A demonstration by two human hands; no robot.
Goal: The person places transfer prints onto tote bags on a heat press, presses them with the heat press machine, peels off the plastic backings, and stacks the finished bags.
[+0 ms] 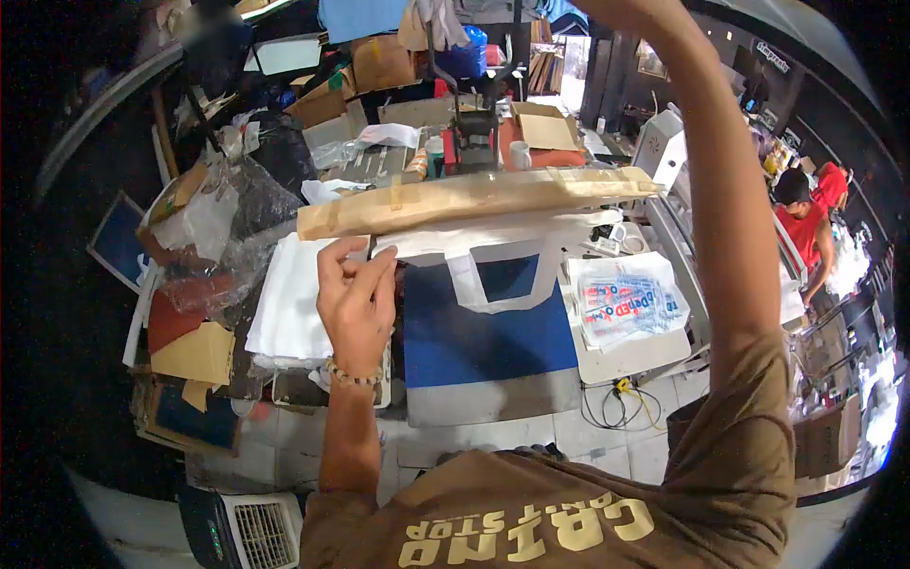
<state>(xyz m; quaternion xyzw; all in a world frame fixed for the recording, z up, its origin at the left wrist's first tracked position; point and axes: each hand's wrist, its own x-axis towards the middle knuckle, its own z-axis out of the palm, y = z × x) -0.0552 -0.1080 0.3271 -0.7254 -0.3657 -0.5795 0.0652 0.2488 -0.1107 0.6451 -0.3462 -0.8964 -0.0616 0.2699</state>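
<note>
My left hand (356,308) is closed, with thumb and fingertips at the left corner of a white cloth tote bag (417,244). The bag's handle (507,303) hangs down over a blue flat pad (488,351). Just above the bag runs a long plate wrapped in brown paper and tape (474,199). My right arm reaches up past the top edge, and its hand is out of view. Beside my left hand lies a stack of folded white cloth (292,299). To the right, a white stack with red and blue print (630,299) rests on a light board.
A red and black press (471,137), a white mug (519,155) and cardboard stand behind. Clear plastic and paper scraps (242,218) pile up at left. Cables (621,403) lie on the tiled floor. Another person in red (804,232) is at far right.
</note>
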